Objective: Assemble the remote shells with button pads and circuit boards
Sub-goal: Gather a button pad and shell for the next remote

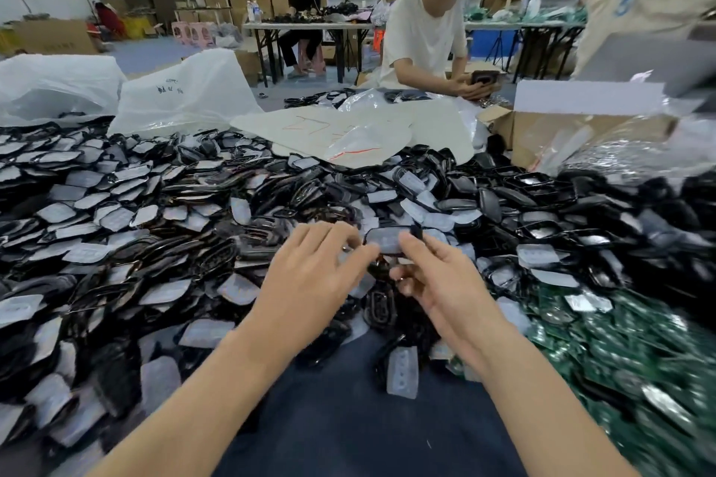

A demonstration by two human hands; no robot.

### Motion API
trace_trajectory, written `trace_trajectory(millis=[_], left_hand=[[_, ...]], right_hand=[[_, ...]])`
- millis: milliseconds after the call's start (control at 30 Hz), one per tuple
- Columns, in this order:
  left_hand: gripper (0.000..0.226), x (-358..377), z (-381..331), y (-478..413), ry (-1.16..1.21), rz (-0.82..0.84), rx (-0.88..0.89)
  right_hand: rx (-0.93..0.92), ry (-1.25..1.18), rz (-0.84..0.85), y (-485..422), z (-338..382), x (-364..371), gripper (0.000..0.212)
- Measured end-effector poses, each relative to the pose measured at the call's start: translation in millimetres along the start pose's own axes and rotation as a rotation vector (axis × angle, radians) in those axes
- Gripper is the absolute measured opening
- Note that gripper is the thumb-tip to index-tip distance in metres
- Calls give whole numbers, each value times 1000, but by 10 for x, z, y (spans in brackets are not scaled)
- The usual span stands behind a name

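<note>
Remote shell [387,228], a pale button pad [383,241] seated in it, is pinched at its ends by our left hand [310,267] and right hand [438,275], fingers curled, above the heap of shells and pads [155,205]; green circuit boards [620,341] pile at the counter's [348,418] right edge.

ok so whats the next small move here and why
Probably let the left hand keep the shell while the right hand takes a green board from the right: the shell seems to have its pad seated, and no board shows on it.
</note>
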State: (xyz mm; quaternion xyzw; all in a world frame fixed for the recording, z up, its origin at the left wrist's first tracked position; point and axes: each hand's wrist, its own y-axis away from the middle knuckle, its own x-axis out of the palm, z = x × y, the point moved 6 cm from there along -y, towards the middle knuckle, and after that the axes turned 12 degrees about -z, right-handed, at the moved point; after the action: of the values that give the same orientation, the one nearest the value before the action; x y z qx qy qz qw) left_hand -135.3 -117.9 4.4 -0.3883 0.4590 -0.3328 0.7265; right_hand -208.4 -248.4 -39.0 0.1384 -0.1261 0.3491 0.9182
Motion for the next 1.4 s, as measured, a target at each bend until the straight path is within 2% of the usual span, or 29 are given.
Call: trace_trajectory(millis=[100,133,200,267,333,467,600,700,767,1200,1400], left_hand=[[17,110,-192,-16,136,8,-46],[20,158,-219,-6,214,35,-162],[36,289,-221,67,478,148,-608],[38,477,-305,176,757,262,-1007],[27,605,-393,162,906,290,-1166],[19,679,-462,7,1001,252,-1163],[26,683,-426,34,1124,182,-1287],[25,707,-394,76,1169,184,-1343],[25,728,-391,87,1197,187,-1359],[34,704,-452,97,1352,195,-1362],[37,681,-489,110,1315,191,-1327]], right_hand=[[-21,-4,-40,38,27,-247,16],[-28,-18,-53,41,32,-310,17],[-31,-68,-75,39,35,-407,19],[-31,-93,-85,33,35,-451,22],[-56,-70,-84,30,38,-449,25],[-121,-18,-82,17,34,-436,23],[-180,-2,-52,9,15,-414,21],[-177,-33,-54,-5,-9,-370,13],[-172,-62,-61,-20,-23,-358,15],[-144,-148,-34,-25,-39,-366,19],[-137,-154,-48,-18,-27,-360,16]])
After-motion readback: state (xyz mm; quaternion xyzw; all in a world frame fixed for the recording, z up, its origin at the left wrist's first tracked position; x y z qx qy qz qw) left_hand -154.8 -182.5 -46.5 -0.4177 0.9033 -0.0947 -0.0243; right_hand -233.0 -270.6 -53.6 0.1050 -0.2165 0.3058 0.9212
